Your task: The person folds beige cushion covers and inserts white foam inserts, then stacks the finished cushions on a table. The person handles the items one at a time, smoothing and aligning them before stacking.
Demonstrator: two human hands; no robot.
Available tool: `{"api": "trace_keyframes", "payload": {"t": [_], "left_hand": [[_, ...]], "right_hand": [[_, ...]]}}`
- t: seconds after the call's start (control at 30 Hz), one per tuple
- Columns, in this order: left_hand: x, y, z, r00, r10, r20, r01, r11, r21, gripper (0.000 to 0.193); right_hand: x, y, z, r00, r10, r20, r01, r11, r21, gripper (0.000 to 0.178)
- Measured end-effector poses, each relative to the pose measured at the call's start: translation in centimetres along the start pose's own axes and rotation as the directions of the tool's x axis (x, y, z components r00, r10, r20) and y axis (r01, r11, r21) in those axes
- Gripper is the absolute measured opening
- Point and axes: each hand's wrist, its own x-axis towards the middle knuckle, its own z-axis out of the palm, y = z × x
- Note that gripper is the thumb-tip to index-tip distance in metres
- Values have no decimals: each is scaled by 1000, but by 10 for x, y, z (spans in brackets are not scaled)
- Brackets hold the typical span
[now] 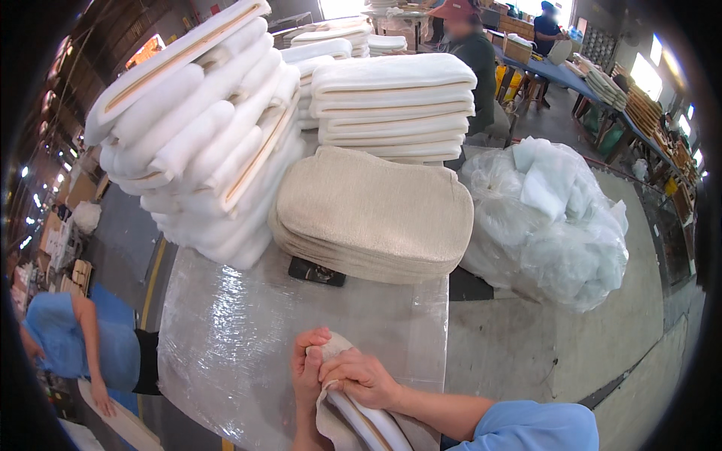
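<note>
1. My plastic-wrapped table [248, 338] is the anchor here; a leaning pile of white foam pads [203, 143] sits at its far left and could topple if I jolt the table.
2. A stack of beige covers [372, 214] lies at its far middle.
3. At its near edge, my left hand [307, 376] and right hand [361, 378] are both clenched on a beige cover with white foam inside [353, 421]; tugging unevenly could bunch the foam.

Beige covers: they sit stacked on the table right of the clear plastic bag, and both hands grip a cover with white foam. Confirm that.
One thing is wrong: the beige covers lie left of the bag, not right, as the head view shows. They are stacked on the table, and both hands, left hand and right hand, grip a cover with foam.
</note>
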Motion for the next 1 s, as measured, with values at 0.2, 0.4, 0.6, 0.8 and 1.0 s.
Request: {"api": "trace_keyframes", "payload": {"t": [0.2, 0.4, 0.6, 0.8, 1.0], "left_hand": [[0, 12, 9, 997, -69, -19, 70, 997, 26, 12], [-2, 13, 9, 999, -53, 0, 53, 998, 32, 15], [-7, 17, 4, 966, -247, -81, 244, 969, -46, 36], [-1, 8, 5, 930, -365, -28, 363, 929, -68, 49], [-2, 48, 16, 788, -613, -63, 599, 786, -155, 68]], "right_hand": [[-3, 1, -1, 1000, 8, -19, -7, 999, 32, 8], [-4, -3, -5, 1000, 13, 0, -13, 1000, 5, 8], [2, 0, -5, 1000, -21, 4, 21, 997, -73, 12], [4, -12, -27, 972, -13, 234, 52, 986, -159, 17], [91, -6, -55, 989, 148, -20, -143, 976, 164, 48]]}}
